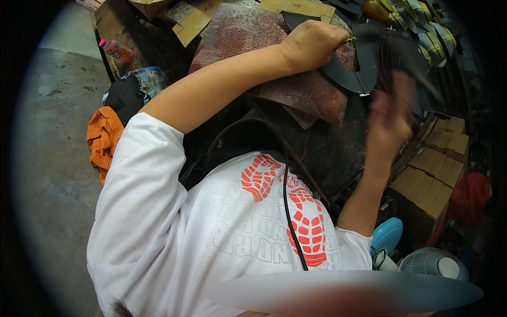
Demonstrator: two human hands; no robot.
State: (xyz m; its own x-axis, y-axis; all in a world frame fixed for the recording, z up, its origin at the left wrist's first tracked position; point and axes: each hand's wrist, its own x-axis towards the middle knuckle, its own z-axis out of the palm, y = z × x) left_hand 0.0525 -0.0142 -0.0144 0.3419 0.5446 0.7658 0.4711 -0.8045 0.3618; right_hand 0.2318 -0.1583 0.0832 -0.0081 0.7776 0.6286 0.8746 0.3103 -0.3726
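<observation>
My left hand (316, 46) is closed in a fist above a dark, flat U-shaped piece (340, 76). A small yellowish tip (351, 39) shows at its fingers; most of what it grips is hidden. The U-shaped piece lies partly over a reddish-brown mottled sheet (237, 29) and has a small white spot on its lower edge. My right hand (392, 113) is raised to the right of that piece, its fingers smeared by motion. A dark blurred shape (404, 55) lies just beyond it; whether the hand holds it I cannot tell.
Striped yellow-green bands (438, 39) lie at the far right, cardboard boxes (430, 174) below them. Cardboard pieces (195, 21) and a pink-capped bottle (117, 51) lie far left, near an orange cloth (104, 138). A fan (433, 264) stands near right; a black cable (288, 206) crosses my shirt.
</observation>
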